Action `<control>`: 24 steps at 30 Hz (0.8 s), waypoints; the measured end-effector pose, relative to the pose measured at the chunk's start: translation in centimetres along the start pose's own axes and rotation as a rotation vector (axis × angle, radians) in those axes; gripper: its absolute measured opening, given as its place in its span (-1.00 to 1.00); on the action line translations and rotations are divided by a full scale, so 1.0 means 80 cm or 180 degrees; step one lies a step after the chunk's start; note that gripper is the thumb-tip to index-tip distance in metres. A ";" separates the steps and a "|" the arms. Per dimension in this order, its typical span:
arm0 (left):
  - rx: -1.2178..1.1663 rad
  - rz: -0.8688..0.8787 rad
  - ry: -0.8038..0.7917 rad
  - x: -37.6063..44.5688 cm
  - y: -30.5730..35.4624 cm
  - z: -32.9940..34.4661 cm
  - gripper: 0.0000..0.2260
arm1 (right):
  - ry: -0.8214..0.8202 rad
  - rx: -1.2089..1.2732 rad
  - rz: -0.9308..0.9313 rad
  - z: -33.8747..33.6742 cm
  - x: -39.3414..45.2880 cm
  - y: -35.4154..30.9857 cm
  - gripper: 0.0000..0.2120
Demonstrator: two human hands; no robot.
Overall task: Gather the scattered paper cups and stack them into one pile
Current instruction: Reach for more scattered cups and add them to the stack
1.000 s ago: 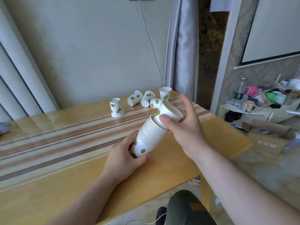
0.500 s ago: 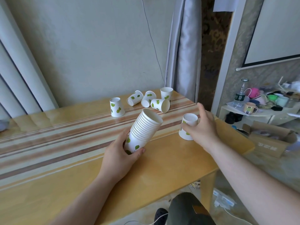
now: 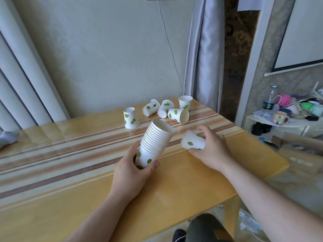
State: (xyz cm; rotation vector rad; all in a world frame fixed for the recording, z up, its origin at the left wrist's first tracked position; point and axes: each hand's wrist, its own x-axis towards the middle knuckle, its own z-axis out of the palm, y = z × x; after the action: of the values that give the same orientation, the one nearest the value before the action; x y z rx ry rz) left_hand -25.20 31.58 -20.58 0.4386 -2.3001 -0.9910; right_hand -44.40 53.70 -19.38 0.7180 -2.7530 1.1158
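A striped wooden tabletop (image 3: pixel 70 165) sits by a pale wall. The left hand (image 3: pixel 130 172) fingers wrap the bottom of the stack (image 3: pixel 154 142), tilted w/ its mouth up and to the right. The right hand (image 3: pixel 210 149) fingers pinch one loose cup (image 3: pixel 193 142) just beside it (bottom end facing the stack). Next, I think: slide it into the top. Five more cups (image 3: pixel 166 110) wait at the back.

Right hand (image 3: pixel 212 151) lifted single cup (image 3: pixel 193 142) off table, apparently tipped toward stack (image 3: pixel 154 143).
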 end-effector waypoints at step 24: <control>-0.0162 -0.0110 -0.0140 0.007 -0.011 0.000 -0.36 | -0.0677 0.3880 -0.0024 0.009 0.001 -0.117 -0.21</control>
State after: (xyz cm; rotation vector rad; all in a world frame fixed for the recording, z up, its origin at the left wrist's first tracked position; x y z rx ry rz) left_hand -25.54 30.71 -20.98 0.4411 -2.3076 -1.0838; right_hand -40.15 47.32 -13.89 0.9143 -1.8923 2.8228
